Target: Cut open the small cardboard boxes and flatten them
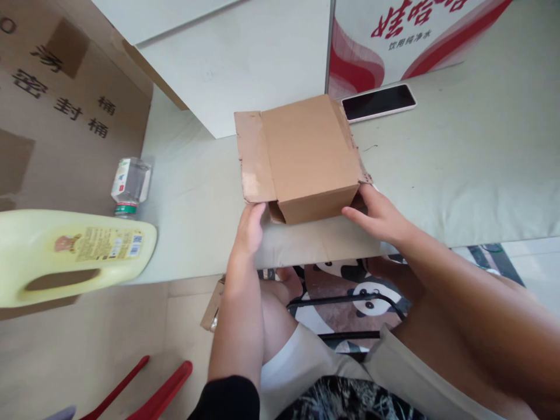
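A small brown cardboard box sits near the front edge of a pale green table, one flap spread flat to its left. My left hand rests at the box's near left corner, fingers touching the flap's edge. My right hand presses its fingers against the near right corner of the box. Neither hand has the box lifted; it stands on the table.
A black phone in a white case lies behind the box. A white box and a red-and-white carton stand at the back. A clear bottle and yellow jug lie left. Red handles lie below.
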Motion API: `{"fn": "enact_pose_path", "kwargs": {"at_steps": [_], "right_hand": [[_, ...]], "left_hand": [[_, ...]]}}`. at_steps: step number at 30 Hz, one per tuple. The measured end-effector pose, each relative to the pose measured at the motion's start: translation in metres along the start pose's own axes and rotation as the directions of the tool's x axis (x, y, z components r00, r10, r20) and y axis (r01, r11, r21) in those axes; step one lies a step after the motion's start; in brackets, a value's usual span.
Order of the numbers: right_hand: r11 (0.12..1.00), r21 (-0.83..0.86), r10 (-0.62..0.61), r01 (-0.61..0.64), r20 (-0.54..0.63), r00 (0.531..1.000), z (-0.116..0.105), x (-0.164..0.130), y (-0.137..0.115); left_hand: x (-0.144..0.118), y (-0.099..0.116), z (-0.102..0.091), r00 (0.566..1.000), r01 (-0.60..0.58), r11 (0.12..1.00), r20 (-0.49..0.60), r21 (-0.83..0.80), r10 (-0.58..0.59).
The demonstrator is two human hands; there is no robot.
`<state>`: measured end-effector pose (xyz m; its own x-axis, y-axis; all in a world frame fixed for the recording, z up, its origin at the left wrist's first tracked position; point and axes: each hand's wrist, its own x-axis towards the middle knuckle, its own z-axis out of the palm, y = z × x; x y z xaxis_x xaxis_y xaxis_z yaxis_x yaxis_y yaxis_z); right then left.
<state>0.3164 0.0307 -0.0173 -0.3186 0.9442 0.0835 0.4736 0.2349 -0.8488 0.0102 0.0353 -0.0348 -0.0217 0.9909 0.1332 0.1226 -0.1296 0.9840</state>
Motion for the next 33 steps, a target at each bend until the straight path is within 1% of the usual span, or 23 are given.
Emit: {"fn": "enact_pose_path", "kwargs": {"at_steps": [3, 5, 6, 8, 10, 12, 13, 15, 17, 18, 20, 21, 23, 24, 26, 28, 30, 33], "right_hand": [[1.0, -0.016, 0.003, -0.004, -0.046, 0.999, 0.002, 0.005, 0.004], [0.999, -0.043, -0.008, 0.005, -0.072, 0.997, 0.004, 0.004, 0.003], [0.998, -0.07, -0.006, 0.0, -0.08, 0.997, 0.005, 0.003, 0.002], [0.989, -0.148, -0.01, -0.005, -0.1, 0.995, 0.007, 0.001, -0.001], [0.975, -0.221, -0.061, 0.031, -0.126, 0.99, 0.009, -0.001, -0.003], [0.965, -0.25, -0.122, 0.084, -0.141, 0.983, 0.01, -0.002, -0.005], [0.964, -0.251, -0.13, 0.09, -0.146, 0.981, 0.009, -0.003, -0.005], [0.971, -0.234, -0.087, 0.047, -0.164, 0.983, 0.008, -0.003, -0.006], [0.979, -0.198, 0.009, -0.05, -0.201, 0.98, 0.005, -0.003, -0.008], [0.98, -0.174, 0.056, -0.1, -0.238, 0.97, 0.004, -0.004, -0.009], [0.978, -0.121, 0.117, -0.168, -0.348, 0.93, 0.001, -0.004, -0.012], [0.98, -0.088, 0.128, -0.179, -0.412, 0.902, 0.0, -0.005, -0.013], [0.989, -0.004, 0.126, -0.149, -0.509, 0.852, -0.003, -0.006, -0.014], [0.992, 0.047, 0.127, -0.12, -0.53, 0.838, -0.004, -0.006, -0.014], [0.981, 0.182, 0.151, -0.063, -0.522, 0.84, -0.006, -0.007, -0.013], [0.94, 0.337, 0.213, -0.046, -0.479, 0.851, -0.007, -0.007, -0.012], [0.89, 0.452, 0.284, -0.058, -0.45, 0.847, -0.007, -0.006, -0.012], [0.85, 0.521, 0.351, -0.078, -0.45, 0.821, -0.005, -0.003, -0.013]], "left_hand": [[-0.002, 0.005, 0.0, 0.993, -0.045, 0.999, 0.108, -0.022, 0.048], [-0.002, 0.01, 0.001, 0.978, -0.106, 0.994, 0.181, 0.015, 0.101], [-0.002, 0.011, 0.002, 0.97, -0.149, 0.988, 0.2, 0.045, 0.137], [-0.001, 0.013, 0.005, 0.953, -0.242, 0.966, 0.21, 0.091, 0.219], [0.0, 0.012, 0.009, 0.934, -0.31, 0.946, 0.215, 0.094, 0.285], [0.0, 0.01, 0.013, 0.922, -0.337, 0.937, 0.232, 0.086, 0.311], [0.0, 0.009, 0.014, 0.92, -0.338, 0.937, 0.24, 0.088, 0.31], [-0.001, 0.008, 0.015, 0.928, -0.324, 0.938, 0.235, 0.125, 0.289], [-0.002, 0.008, 0.014, 0.946, -0.293, 0.94, 0.194, 0.176, 0.258], [-0.002, 0.009, 0.013, 0.955, -0.274, 0.942, 0.17, 0.196, 0.243], [-0.002, 0.011, 0.013, 0.969, -0.239, 0.949, 0.113, 0.207, 0.22], [-0.001, 0.012, 0.013, 0.974, -0.226, 0.954, 0.08, 0.198, 0.214], [0.0, 0.017, 0.014, 0.977, -0.211, 0.966, -0.01, 0.152, 0.215], [0.0, 0.019, 0.015, 0.975, -0.204, 0.972, -0.069, 0.12, 0.213], [0.0, 0.025, 0.016, 0.967, -0.174, 0.983, -0.178, 0.064, 0.183], [-0.001, 0.03, 0.015, 0.961, -0.122, 0.992, -0.244, 0.035, 0.127], [-0.001, 0.033, 0.014, 0.967, -0.066, 0.998, -0.248, 0.0, 0.063], [-0.003, 0.032, 0.012, 0.985, 0.028, 0.993, -0.168, -0.118, -0.048]]}}
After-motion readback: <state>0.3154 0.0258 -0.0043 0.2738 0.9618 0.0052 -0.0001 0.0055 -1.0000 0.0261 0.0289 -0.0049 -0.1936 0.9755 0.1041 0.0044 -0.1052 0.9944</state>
